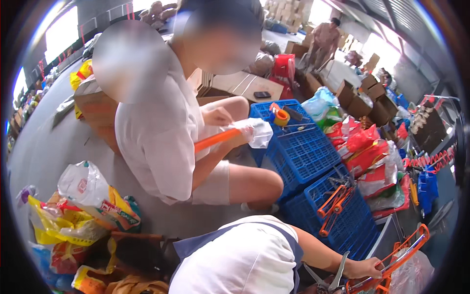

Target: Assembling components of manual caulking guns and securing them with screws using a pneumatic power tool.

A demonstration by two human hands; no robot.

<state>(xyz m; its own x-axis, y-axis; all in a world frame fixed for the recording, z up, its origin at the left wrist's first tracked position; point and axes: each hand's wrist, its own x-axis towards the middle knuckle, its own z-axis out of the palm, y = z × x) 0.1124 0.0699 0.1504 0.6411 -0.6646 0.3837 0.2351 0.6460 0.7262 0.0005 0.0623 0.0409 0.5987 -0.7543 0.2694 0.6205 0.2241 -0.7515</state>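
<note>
Crates of latticed blue plastic stand centre-right. Nearer, at the lower right, a slim, saw-like frame, glossy orange with silvery tubing, slants lengthwise toward the upper right beside a crinkled, see-through bag. The right grip clasps the frame's lower part; I cannot tell the left grip's state.
</note>
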